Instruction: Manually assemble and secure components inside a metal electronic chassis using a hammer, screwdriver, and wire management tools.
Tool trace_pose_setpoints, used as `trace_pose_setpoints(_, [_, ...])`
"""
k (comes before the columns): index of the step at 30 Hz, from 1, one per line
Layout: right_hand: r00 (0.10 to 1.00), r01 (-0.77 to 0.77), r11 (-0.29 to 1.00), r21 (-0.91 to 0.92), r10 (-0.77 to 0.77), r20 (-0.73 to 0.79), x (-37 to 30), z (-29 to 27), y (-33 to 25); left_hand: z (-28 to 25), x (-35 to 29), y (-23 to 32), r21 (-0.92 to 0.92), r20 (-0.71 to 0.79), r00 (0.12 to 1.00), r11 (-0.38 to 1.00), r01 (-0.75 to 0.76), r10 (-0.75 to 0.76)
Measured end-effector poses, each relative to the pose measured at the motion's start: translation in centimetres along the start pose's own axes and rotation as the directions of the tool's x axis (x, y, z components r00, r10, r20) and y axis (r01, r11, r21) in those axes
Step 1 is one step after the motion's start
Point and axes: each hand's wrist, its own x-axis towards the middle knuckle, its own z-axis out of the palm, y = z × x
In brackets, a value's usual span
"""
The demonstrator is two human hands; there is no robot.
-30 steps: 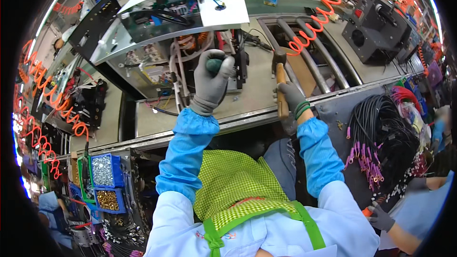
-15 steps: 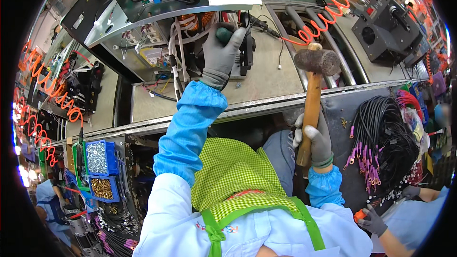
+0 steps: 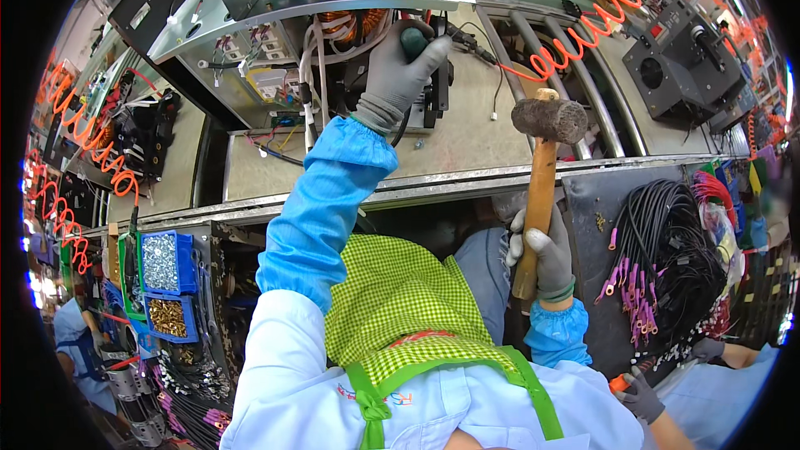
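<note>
In a grey glove, my left hand (image 3: 390,79) is closed around a tool with a dark green rounded handle end (image 3: 412,43); its lower part is hidden, so I cannot tell its kind. That hand reaches into an open metal equipment cabinet (image 3: 179,42), beside pale cables (image 3: 319,75) and copper coils (image 3: 350,25). Lower right, my right hand (image 3: 550,258), gloved too, grips a hammer (image 3: 542,175) by its wooden handle. The hammer stands upright, its worn dark head up and apart from the cabinet.
Metal rollers (image 3: 583,92) and a black boxy unit (image 3: 683,62) lie beyond the hammer. An orange coiled hose (image 3: 575,46) crosses above. Black cables with purple-sleeved lugs (image 3: 637,283) lie at right, near a co-worker's gloved hand (image 3: 642,400). Blue bins (image 3: 167,262) hold screws at left.
The whole view has shifted slightly. Both hands keep their grips; my left hand remains at the cabinet with the green-handled tool, and the hammer stays raised upright.
</note>
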Motion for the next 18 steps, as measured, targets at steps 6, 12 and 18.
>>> trace_pose_setpoints(6, [1.0, -0.013, 0.999, 0.031, 0.013, -0.018, 0.0, 0.0, 0.1, -0.1, 0.2, -0.2, 0.038, 0.035, 0.996, 0.996, -0.08, 0.078])
trace_pose_setpoints(12, [1.0, -0.009, 0.999, 0.041, 0.009, -0.016, 0.2, 0.1, 0.0, -0.4, 0.1, 1.1, 0.072, 0.205, 0.978, 0.996, -0.06, 0.044])
trace_pose_setpoints(18, [1.0, 0.006, 1.0, 0.019, -0.006, -0.017, 0.5, 0.8, -0.2, -0.5, -0.1, 1.6, 0.042, 0.274, 0.961, 0.999, 0.007, -0.019])
